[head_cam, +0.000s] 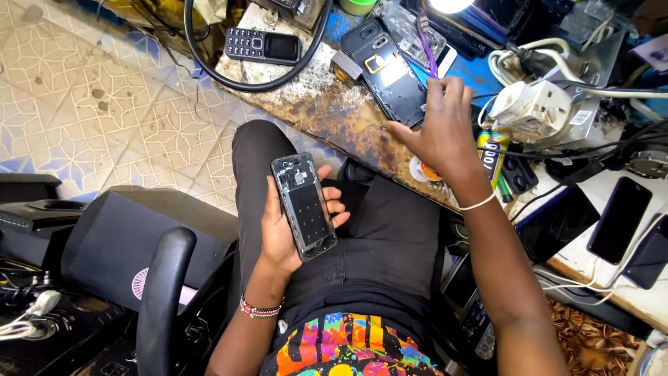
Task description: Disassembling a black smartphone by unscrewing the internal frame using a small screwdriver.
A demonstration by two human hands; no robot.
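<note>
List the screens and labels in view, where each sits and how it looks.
Keypad phone: bench top left, small dark screen.
Two dark slabs: bench right, black glass.
White plug: by right hand, small label.
Opened phone: left hand, no screen showing.

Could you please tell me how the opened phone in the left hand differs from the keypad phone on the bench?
The opened phone is larger, has no back cover and shows its insides; the keypad phone is small, intact, with buttons and screen facing up. The left hand holds the opened phone over the lap; the keypad phone lies untouched. Both are dark.
</note>
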